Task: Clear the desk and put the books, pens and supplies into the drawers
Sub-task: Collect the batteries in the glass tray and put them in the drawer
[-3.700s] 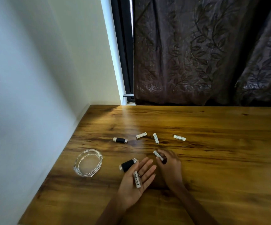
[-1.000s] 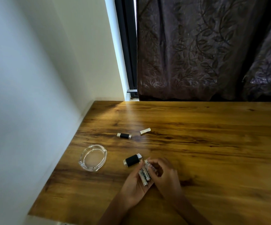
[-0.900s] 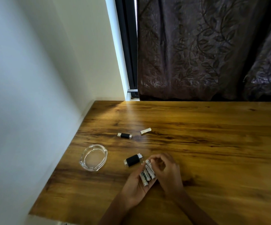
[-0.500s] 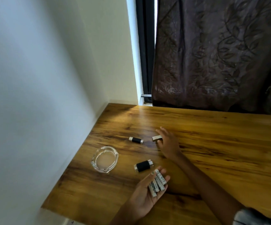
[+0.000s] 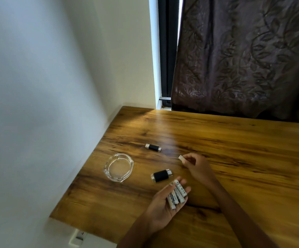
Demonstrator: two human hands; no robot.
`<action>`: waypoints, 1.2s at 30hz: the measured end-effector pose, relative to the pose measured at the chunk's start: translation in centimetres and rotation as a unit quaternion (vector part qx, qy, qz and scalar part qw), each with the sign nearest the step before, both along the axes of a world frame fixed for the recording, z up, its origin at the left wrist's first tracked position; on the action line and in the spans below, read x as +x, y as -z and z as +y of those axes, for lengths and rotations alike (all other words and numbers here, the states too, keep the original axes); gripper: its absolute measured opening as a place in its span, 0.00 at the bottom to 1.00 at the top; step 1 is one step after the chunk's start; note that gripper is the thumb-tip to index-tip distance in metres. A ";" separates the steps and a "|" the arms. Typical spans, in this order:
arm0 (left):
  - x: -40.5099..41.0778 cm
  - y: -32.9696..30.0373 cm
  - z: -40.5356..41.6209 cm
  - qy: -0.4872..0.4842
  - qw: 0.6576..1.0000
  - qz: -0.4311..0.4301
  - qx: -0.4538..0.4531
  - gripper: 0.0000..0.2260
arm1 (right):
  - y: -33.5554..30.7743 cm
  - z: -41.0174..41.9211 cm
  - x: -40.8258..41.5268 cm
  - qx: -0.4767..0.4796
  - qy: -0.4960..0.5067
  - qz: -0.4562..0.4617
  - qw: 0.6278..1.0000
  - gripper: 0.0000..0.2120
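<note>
Batteries (image 5: 176, 194) lie side by side across your flat left hand (image 5: 161, 205), long axes pointing toward the ashtray (image 5: 118, 166); your right hand (image 5: 195, 166) pinches another.

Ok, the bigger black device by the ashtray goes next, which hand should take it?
Left, probably, though not cleanly. The left hand lies palm-up right beside the bigger black device, but carries batteries. The right hand pinches a white battery and should drop that into the left palm first.
</note>
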State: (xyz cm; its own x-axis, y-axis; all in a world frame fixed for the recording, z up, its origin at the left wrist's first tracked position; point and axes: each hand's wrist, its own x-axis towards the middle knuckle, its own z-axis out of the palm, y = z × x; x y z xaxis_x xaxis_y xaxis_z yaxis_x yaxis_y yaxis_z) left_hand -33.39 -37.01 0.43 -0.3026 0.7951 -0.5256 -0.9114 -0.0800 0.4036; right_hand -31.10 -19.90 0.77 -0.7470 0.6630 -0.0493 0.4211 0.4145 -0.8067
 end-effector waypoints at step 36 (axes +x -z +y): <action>-2.6 -1.2 -7.0 -0.155 0.980 0.055 -0.114 0.19 | -2.9 -11.1 1.5 -0.048 -0.134 0.026 0.989 0.06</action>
